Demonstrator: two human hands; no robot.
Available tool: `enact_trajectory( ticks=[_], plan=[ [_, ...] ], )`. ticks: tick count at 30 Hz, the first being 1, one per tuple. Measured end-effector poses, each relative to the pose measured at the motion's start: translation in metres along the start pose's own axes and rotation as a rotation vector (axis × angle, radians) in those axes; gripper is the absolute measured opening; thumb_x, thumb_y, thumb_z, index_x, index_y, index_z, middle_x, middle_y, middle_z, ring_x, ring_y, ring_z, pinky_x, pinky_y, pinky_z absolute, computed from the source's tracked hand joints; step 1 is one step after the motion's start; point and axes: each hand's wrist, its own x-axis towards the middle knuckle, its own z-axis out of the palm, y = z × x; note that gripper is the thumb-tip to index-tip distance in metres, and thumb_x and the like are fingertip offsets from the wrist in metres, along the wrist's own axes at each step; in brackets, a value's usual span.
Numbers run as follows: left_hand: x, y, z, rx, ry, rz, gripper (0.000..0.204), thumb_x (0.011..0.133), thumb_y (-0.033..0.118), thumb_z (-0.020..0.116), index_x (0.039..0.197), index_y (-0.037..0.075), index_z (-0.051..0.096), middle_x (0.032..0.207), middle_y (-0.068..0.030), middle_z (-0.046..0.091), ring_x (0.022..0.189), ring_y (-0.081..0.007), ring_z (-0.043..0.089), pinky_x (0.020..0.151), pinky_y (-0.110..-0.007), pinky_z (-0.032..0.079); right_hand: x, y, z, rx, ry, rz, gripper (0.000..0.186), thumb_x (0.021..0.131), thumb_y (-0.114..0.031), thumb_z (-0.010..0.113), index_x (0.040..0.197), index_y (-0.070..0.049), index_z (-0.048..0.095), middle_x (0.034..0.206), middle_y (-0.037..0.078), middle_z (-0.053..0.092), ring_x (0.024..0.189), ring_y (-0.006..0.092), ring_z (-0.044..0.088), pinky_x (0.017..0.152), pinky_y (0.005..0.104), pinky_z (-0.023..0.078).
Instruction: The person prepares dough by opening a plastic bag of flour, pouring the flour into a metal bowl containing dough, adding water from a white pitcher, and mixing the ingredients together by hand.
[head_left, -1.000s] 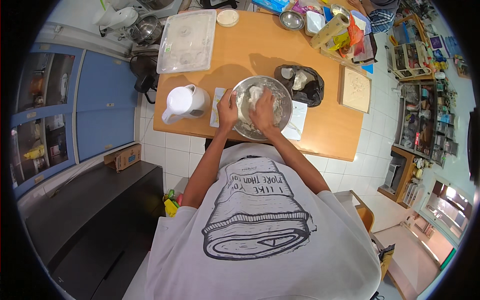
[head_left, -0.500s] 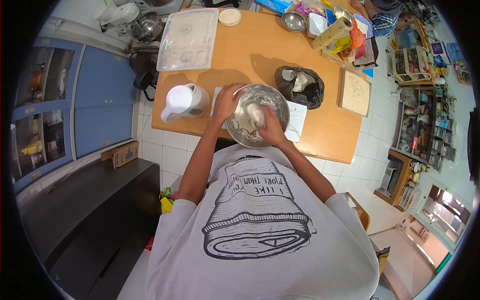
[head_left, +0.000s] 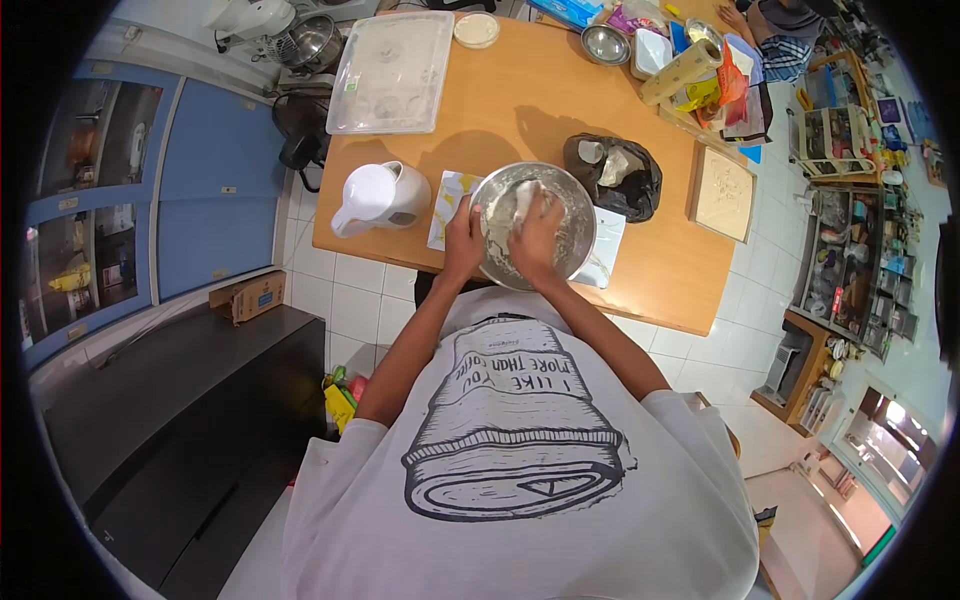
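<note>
A metal mixing bowl [head_left: 575, 250] stands near the table's front edge, its inner wall smeared with white. My left hand [head_left: 463, 240] grips the bowl's left rim. Inside the bowl is my right hand [head_left: 536, 236], its fingers closed on pale, floury dough [head_left: 525, 196]. The fingers hide part of the dough. Under the bowl, a patterned white sheet [head_left: 440, 222] shows at the left and another pale one [head_left: 606, 250] at the right. Just right of the bowl sits an open black plastic bag [head_left: 640, 190] with white stuff inside.
A white electric kettle [head_left: 378, 197] stands left of the bowl. Behind it lies a clear lidded plastic box [head_left: 390, 75]. At right are a shallow tray [head_left: 722, 195] and a roll of film [head_left: 682, 72] among packages. Another person's arm [head_left: 735, 20] shows at the far right.
My left hand has slid toward me along the bowl's left rim. The right hand has shifted from the bowl's right side to its middle, pressing farther in with the dough. The view has moved slightly.
</note>
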Motion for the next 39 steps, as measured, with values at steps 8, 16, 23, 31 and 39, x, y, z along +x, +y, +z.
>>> enact_trajectory(
  ticks=[8, 16, 23, 31, 39],
  plan=[
    [0.034, -0.011, -0.009, 0.049, -0.045, 0.068, 0.026, 0.109, 0.017, 0.051, 0.127, 0.0, 0.058, 0.093, -0.0282, 0.069, 0.087, -0.0473, 0.069, 0.074, -0.05, 0.052, 0.019, 0.009, -0.029, -0.167, -0.349, -0.51, 0.076, 0.072, 0.001, 0.069, 0.146, 0.005, 0.049, 0.137, 0.029, 0.049, 0.124, 0.0494, 0.048, 0.113, 0.0538, 0.04],
    [0.054, 0.009, -0.013, 0.104, -0.154, 0.092, 0.022, 0.107, 0.015, 0.055, 0.123, 0.002, 0.06, 0.078, -0.0279, 0.063, 0.071, -0.0441, 0.063, 0.066, -0.048, 0.046, -0.008, -0.002, -0.066, -0.171, -0.642, -0.606, 0.07, 0.078, -0.008, 0.075, 0.145, -0.008, 0.056, 0.146, 0.019, 0.054, 0.136, 0.0407, 0.052, 0.115, 0.0486, 0.044],
    [0.052, -0.007, -0.012, 0.139, -0.156, 0.061, 0.03, 0.111, 0.026, 0.052, 0.131, 0.006, 0.061, 0.079, -0.0267, 0.064, 0.067, -0.0384, 0.062, 0.066, -0.045, 0.048, -0.006, -0.024, -0.103, -0.094, -0.54, -0.377, 0.062, 0.077, -0.005, 0.075, 0.137, -0.002, 0.061, 0.127, 0.027, 0.067, 0.113, 0.0406, 0.069, 0.099, 0.0464, 0.055],
    [0.052, 0.004, -0.01, 0.097, -0.117, 0.087, 0.019, 0.107, 0.015, 0.056, 0.12, 0.001, 0.061, 0.072, -0.0255, 0.059, 0.063, -0.0414, 0.058, 0.063, -0.049, 0.045, 0.036, 0.022, -0.08, 0.086, -0.223, -0.215, 0.053, 0.085, -0.015, 0.077, 0.129, 0.01, 0.06, 0.118, 0.032, 0.068, 0.114, 0.0454, 0.067, 0.099, 0.0465, 0.054],
    [0.052, 0.006, -0.01, 0.113, -0.131, 0.093, 0.02, 0.107, 0.014, 0.056, 0.122, 0.002, 0.061, 0.075, -0.0262, 0.061, 0.067, -0.043, 0.061, 0.064, -0.049, 0.045, 0.038, -0.001, -0.052, -0.361, -0.673, 0.005, 0.097, 0.075, -0.046, 0.088, 0.142, 0.011, 0.047, 0.152, 0.037, 0.037, 0.145, 0.0524, 0.036, 0.116, 0.0525, 0.04]
  ],
)
